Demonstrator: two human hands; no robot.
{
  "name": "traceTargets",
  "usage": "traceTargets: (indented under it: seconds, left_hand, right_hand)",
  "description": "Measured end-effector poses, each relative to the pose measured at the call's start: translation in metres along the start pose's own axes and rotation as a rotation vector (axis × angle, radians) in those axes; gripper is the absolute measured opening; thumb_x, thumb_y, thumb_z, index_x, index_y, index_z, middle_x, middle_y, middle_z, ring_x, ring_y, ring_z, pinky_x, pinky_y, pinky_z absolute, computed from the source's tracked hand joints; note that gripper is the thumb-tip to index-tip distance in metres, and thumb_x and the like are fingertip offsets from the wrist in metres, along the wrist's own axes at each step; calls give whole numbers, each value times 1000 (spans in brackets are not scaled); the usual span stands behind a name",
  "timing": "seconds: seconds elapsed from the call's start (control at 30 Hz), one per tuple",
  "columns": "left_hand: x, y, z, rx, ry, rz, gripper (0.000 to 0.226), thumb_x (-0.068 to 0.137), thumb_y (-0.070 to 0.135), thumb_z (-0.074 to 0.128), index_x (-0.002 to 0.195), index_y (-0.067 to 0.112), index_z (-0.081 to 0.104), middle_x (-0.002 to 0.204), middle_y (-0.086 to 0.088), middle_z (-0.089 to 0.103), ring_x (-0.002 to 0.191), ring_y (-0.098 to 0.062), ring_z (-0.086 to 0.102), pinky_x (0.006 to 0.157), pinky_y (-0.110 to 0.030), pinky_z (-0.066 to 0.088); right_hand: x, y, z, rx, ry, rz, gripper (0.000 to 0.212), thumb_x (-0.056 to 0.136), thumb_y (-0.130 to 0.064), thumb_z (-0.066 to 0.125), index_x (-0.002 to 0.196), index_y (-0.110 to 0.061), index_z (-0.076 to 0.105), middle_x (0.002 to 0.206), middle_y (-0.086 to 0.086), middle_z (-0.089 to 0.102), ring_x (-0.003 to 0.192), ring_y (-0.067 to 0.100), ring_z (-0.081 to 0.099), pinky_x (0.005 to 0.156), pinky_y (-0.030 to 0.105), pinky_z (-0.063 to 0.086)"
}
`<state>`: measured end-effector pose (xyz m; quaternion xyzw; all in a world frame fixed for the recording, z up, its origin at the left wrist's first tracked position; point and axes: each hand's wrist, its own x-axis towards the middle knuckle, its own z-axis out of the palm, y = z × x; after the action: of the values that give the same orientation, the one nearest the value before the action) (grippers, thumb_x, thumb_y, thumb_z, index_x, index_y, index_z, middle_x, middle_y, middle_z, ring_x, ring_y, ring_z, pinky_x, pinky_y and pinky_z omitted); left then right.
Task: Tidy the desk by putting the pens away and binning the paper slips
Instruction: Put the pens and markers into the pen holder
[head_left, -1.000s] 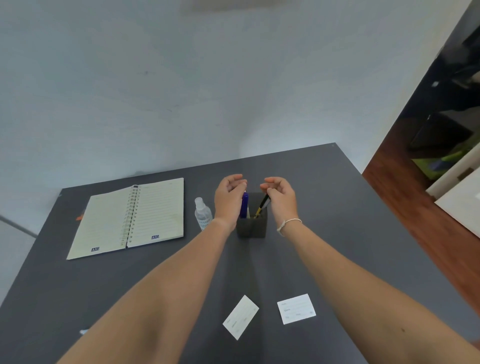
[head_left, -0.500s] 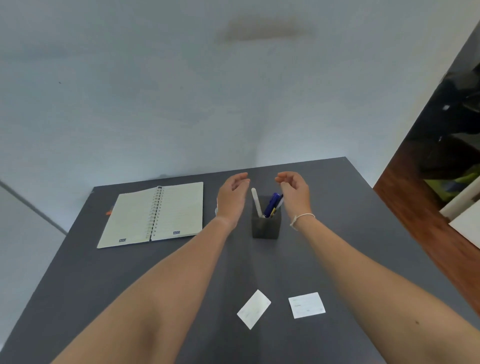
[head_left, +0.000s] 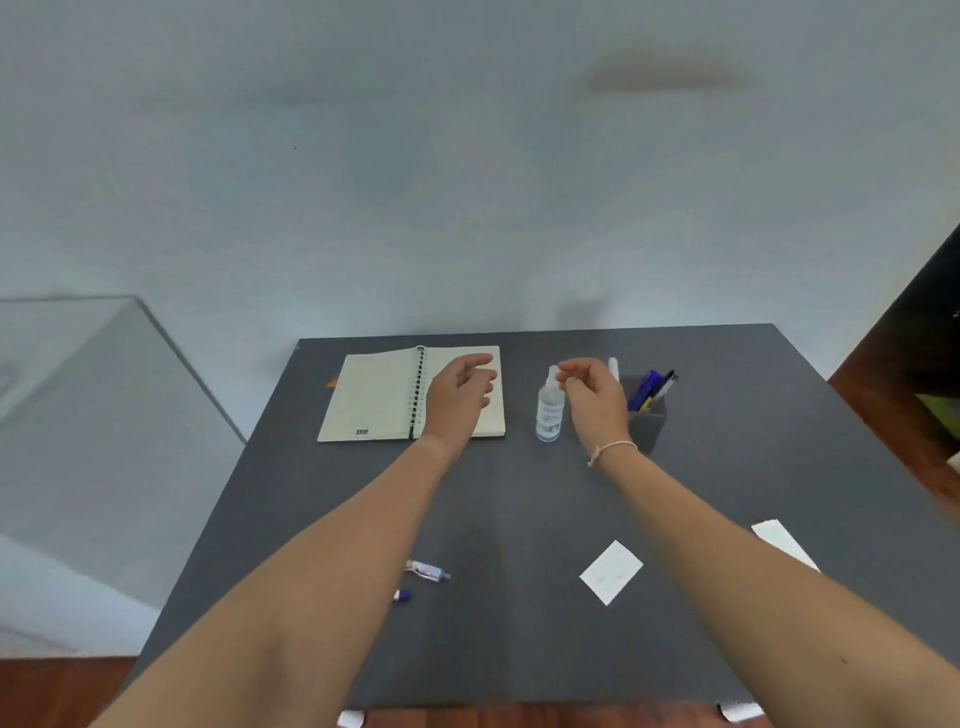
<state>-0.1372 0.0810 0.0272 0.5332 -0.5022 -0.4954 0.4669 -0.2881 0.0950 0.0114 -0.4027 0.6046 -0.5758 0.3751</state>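
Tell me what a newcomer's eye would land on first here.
Two bare forearms reach across the dark desk: the left hand hovers open over the spiral notebook, and the right hand hangs beside the clear bottle, holding nothing. Just right of that hand, a dark pen holder bristles with pens. Nearer the person, a white paper slip lies on the desk, with another partly hidden by the right forearm.

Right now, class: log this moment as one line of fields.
left hand: empty, over notebook | right hand: empty, beside spray bottle | pen holder: pens in | paper slips: on desk
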Motion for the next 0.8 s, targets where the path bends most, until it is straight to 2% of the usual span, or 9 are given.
traceTargets:
  seconds: [0.07,0.13,0.27,0.33,0.43,0.5,0.6,0.7,0.8]
  left_hand:
    - [-9,-10,-35,56,31,-7,21,89,10,47,102,19,61,89,1,63,87,-16,58,85,-34,51]
    - [-17,-25,-71,135,43,-30,20,87,10,49,95,22,62,90,-4,63,85,-18,57,85,-38,51]
    - [-35,-64,-131,320,0,-123,20,84,9,54,92,23,65,88,-4,62,84,-18,55,79,-33,49]
    - [-48,-81,-152,414,-46,-157,20,84,8,56,98,17,67,89,-1,62,84,-15,56,76,-25,46]
    - [-69,-104,-175,559,-165,-186,21,82,7,58,99,14,68,90,0,62,84,-14,57,70,-13,43]
    - [-81,-116,-183,657,-264,-202,20,80,10,61,97,17,68,87,1,63,83,-14,58,73,-16,44]
    - [-94,-128,-184,828,-414,-173,25,79,17,64,103,16,67,95,-1,65,89,-16,60,83,-22,45]
    - [-101,-136,-175,1017,-490,-75,31,80,23,62,111,18,63,116,-4,62,107,-21,56,95,-30,44]
    - [-104,-142,-165,1241,-526,11,32,85,27,55,116,22,59,123,-3,55,116,-26,46,99,-35,40]
  right_hand:
    - [-22,6,28,-19,-79,9,26,86,6,41,87,-13,59,86,3,61,88,16,56,82,18,44]
    - [-45,14,55,-61,-166,18,24,86,7,43,88,-11,60,91,5,61,85,13,57,72,5,44]
    - [-90,47,96,-238,-348,40,23,84,4,51,82,-18,59,90,5,62,84,15,55,64,1,41]
    - [-108,67,107,-394,-451,43,21,83,0,53,85,-19,61,88,5,62,81,16,54,67,9,43]
    - [-127,90,114,-621,-568,66,22,80,-3,56,99,-11,66,93,3,60,83,17,53,81,25,44]
    - [-134,103,113,-787,-604,57,25,81,-9,59,104,-11,65,102,6,61,96,21,57,90,28,44]
    - [-142,114,109,-990,-616,32,24,84,-14,54,106,-14,65,114,9,58,112,27,51,95,32,42]
    - [-147,117,105,-1051,-571,19,19,86,-14,52,101,-12,63,113,11,57,110,29,49,91,33,41]
    - [-148,116,101,-1031,-539,36,10,84,-11,52,91,-15,58,110,11,57,106,29,51,86,32,41]
